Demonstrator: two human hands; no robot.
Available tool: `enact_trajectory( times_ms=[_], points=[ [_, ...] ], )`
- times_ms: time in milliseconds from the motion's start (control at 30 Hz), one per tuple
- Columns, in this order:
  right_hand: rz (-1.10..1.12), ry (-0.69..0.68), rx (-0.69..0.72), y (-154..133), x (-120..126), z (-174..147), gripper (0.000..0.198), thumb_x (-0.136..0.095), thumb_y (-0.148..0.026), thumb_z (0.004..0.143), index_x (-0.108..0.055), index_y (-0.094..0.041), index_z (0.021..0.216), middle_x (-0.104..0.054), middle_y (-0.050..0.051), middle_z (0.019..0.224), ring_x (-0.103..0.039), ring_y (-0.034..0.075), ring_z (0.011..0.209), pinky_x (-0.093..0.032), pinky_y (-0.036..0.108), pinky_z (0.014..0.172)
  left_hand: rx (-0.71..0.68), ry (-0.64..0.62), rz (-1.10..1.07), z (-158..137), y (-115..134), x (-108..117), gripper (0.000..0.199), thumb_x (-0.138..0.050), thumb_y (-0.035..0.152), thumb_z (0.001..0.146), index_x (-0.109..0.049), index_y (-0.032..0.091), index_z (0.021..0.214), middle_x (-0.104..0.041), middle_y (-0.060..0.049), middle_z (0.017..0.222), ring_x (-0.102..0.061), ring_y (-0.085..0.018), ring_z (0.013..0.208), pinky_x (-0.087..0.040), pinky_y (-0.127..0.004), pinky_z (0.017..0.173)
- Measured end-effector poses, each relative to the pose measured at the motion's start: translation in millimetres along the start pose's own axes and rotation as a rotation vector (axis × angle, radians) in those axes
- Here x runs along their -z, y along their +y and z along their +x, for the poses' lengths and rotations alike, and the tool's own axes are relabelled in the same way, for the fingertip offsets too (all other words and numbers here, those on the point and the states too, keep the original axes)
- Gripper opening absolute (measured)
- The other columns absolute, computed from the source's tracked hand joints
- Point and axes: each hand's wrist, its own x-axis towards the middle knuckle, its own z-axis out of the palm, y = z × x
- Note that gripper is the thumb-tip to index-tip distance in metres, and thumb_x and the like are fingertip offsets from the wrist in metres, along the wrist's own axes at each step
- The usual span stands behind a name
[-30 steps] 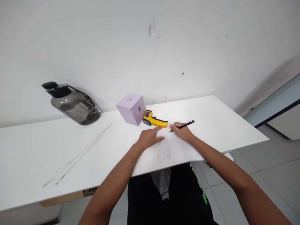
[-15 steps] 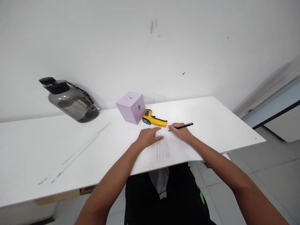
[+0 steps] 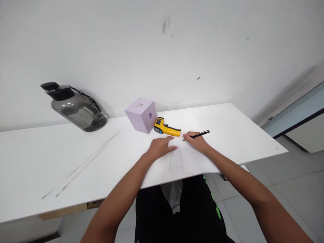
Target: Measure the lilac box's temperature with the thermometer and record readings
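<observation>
A sheet of paper [image 3: 192, 162] with rows of handwriting on its left part lies at the front edge of the white table. My right hand [image 3: 196, 141] grips a black pen [image 3: 202, 133], its tip down at the upper part of the sheet. On the sheet's left edge rests my left hand [image 3: 160, 147], thumb and fingers apart, holding nothing. Just beyond both hands lies a yellow and black infrared thermometer [image 3: 168, 130]. Its head touches or nearly touches a lilac box [image 3: 141, 116].
A large grey, see-through bottle [image 3: 79, 109] with a black cap stands at the back left by the wall [image 3: 141, 50]. Dark streaks mark the left of the white table [image 3: 121, 162]. The table's right end drops off to a tiled floor [image 3: 291, 182].
The pen and my right hand have shifted very slightly to the right. My left hand, the thermometer, the box and the bottle stay in place.
</observation>
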Motion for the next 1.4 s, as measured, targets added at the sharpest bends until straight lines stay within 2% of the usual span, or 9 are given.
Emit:
enact_trajectory(
  times_ms=[200, 533, 833, 1400],
  points=[
    [0.001, -0.037, 0.005, 2.5, 0.0, 2.0, 0.031, -0.060, -0.042, 0.090, -0.073, -0.022, 0.070, -0.078, 0.004, 0.078, -0.073, 0.024, 0.083, -0.054, 0.036, 0.082, 0.002, -0.008, 0.041, 0.6, 0.8, -0.4, 0.054, -0.070, 0.057, 0.093, -0.069, 0.030, 0.139, -0.075, 0.000, 0.086, -0.073, -0.023, 0.090, -0.044, -0.031, 0.075],
    [-0.010, -0.007, 0.008, 3.0, -0.7, 1.5, 0.034, -0.059, -0.045, 0.092, -0.075, -0.022, 0.072, -0.080, 0.005, 0.082, -0.075, 0.026, 0.088, -0.054, 0.038, 0.085, 0.016, -0.030, 0.045, -0.4, 3.5, 2.4, 0.054, -0.069, 0.058, 0.094, -0.067, 0.029, 0.140, -0.076, 0.000, 0.090, -0.073, -0.024, 0.093, -0.042, -0.031, 0.075],
    [-0.028, 0.018, 0.003, 4.9, -1.0, 1.3, 0.034, -0.058, -0.044, 0.092, -0.072, -0.022, 0.071, -0.078, 0.005, 0.078, -0.074, 0.025, 0.084, -0.054, 0.036, 0.080, 0.016, -0.038, 0.036, -0.4, 4.2, 2.2, 0.049, -0.069, 0.055, 0.095, -0.065, 0.029, 0.136, -0.074, 0.002, 0.088, -0.073, -0.022, 0.090, -0.040, -0.031, 0.073],
    [-0.017, 0.006, 0.022, 7.4, 0.4, 1.4, 0.036, -0.057, -0.049, 0.088, -0.068, -0.023, 0.066, -0.075, 0.005, 0.072, -0.068, 0.023, 0.074, -0.050, 0.035, 0.071, 0.031, -0.084, 0.037, -0.2, 4.3, 3.7, 0.051, -0.067, 0.056, 0.096, -0.060, 0.030, 0.140, -0.075, 0.003, 0.092, -0.073, -0.023, 0.095, -0.040, -0.033, 0.074]
  ],
)
